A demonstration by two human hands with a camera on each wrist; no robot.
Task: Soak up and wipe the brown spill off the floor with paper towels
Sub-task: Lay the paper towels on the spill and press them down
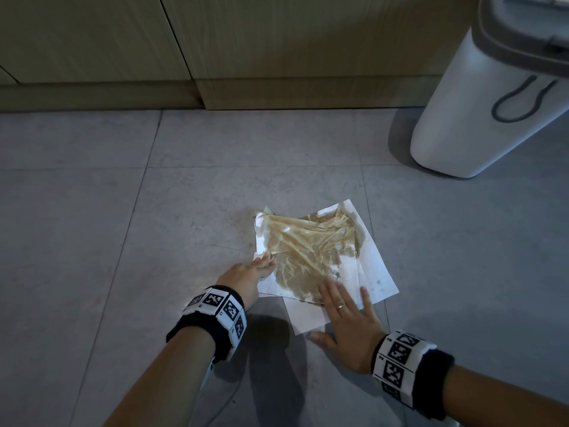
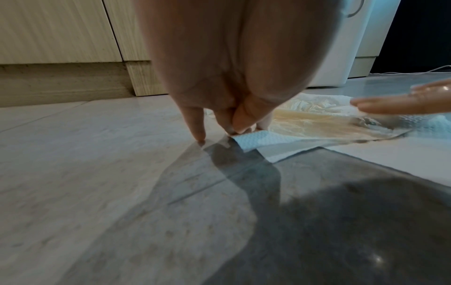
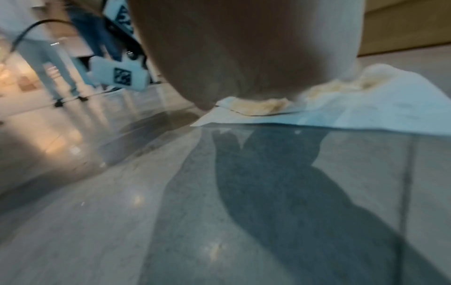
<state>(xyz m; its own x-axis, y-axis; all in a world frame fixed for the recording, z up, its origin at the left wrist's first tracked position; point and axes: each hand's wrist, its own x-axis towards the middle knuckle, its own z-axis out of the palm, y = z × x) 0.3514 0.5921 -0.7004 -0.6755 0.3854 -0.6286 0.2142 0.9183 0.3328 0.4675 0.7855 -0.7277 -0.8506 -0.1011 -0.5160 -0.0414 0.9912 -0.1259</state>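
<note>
Several white paper towels (image 1: 369,272) lie overlapping on the grey tile floor (image 1: 123,211), their middle soaked with the brown spill (image 1: 308,251). My left hand (image 1: 260,266) is at the towels' left edge; in the left wrist view its thumb and fingers (image 2: 240,125) pinch the corner of the top paper towel (image 2: 258,137), while one finger touches the floor. My right hand (image 1: 345,312) lies flat with fingers spread on the near edge of the towels, thumb on the floor. The right wrist view is blurred and shows the palm (image 3: 244,57) above the stained towels (image 3: 366,108).
A white bin with a grey lid (image 1: 492,103) stands at the far right. Wooden cabinet fronts and a toe kick (image 1: 277,90) run along the back. A thin cable (image 2: 415,72) lies on the floor near the bin. Bare tiles surround the towels.
</note>
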